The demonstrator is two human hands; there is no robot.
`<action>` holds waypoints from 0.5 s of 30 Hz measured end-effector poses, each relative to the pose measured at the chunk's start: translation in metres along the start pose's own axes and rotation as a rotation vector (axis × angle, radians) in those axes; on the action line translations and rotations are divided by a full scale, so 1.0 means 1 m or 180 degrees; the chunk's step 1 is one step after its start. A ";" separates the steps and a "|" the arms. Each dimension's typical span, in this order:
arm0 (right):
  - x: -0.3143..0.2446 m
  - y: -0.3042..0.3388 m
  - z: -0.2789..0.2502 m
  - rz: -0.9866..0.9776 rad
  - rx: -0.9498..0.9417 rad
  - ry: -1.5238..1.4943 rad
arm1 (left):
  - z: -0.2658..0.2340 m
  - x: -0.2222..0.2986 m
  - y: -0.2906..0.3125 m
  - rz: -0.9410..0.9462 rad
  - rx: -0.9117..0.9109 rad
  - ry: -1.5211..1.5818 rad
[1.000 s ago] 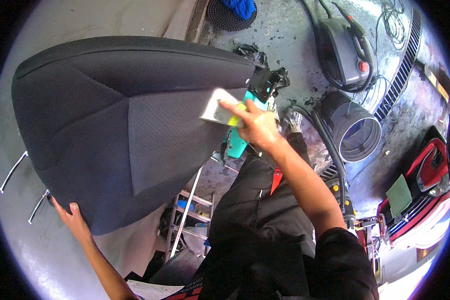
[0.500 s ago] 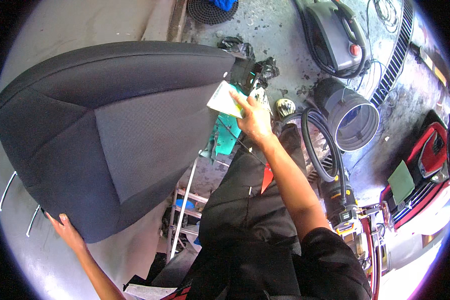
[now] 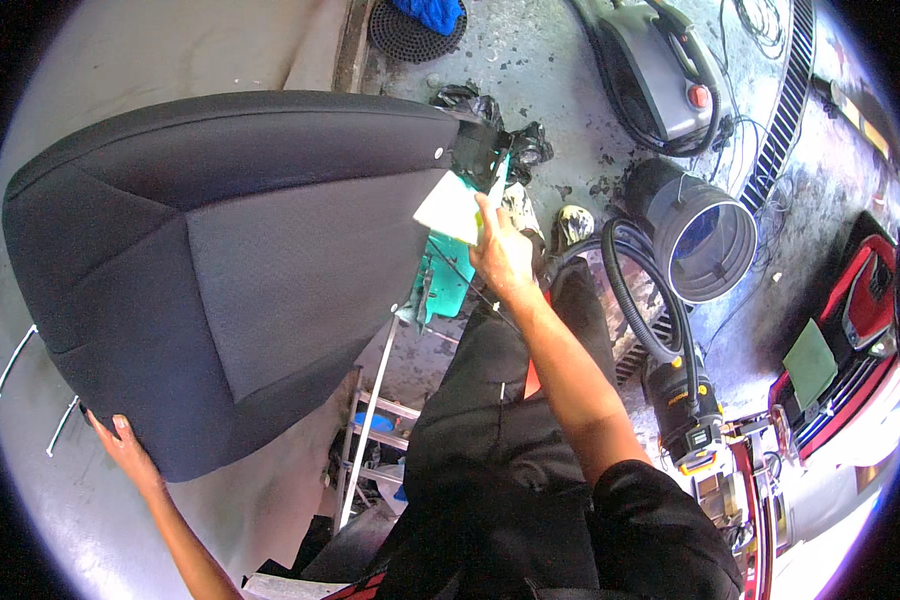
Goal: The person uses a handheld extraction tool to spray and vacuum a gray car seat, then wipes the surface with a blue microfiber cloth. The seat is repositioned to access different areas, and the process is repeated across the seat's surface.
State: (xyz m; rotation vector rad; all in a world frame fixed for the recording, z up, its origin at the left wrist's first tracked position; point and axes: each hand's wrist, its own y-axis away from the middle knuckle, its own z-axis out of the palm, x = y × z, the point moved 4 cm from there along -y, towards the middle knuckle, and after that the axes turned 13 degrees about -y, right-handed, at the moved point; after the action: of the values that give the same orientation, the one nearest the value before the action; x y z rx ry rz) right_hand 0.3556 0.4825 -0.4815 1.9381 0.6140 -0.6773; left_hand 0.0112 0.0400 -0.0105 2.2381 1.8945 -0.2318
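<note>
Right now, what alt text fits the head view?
A person's left hand grips the lower edge of a dark car seat cushion while the right hand presses a pale sponge against its side, above a cluttered concrete floor.

matt woven cloth seat cushion (image 3: 230, 270), rough concrete floor (image 3: 560, 70)

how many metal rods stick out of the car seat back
2: both thin metal rods poke from the car seat back at its left end, upper rod above lower rod, near the left hand. Others may be hidden.

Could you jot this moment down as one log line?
left hand: grips car seat back lower edge | right hand: presses pale sponge on seat | nearby: grey bucket, black hose
</note>
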 end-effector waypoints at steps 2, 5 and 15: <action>-0.001 0.005 0.000 -0.0108 0.0085 0.0087 | -0.001 0.001 0.000 -0.0044 0.0043 -0.0183; -0.002 0.005 -0.005 -0.0210 0.0174 -0.0022 | -0.002 0.005 0.001 -0.0084 0.0091 -0.0204; -0.004 -0.024 -0.004 -0.0029 -0.0230 -0.0090 | -0.004 0.013 -0.006 -0.0192 0.0103 0.0068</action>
State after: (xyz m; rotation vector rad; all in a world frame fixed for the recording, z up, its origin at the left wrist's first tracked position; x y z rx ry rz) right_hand 0.3376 0.4961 -0.4923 1.8569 0.6220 -0.6781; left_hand 0.0070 0.0543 -0.0103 2.2145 1.9850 -0.2505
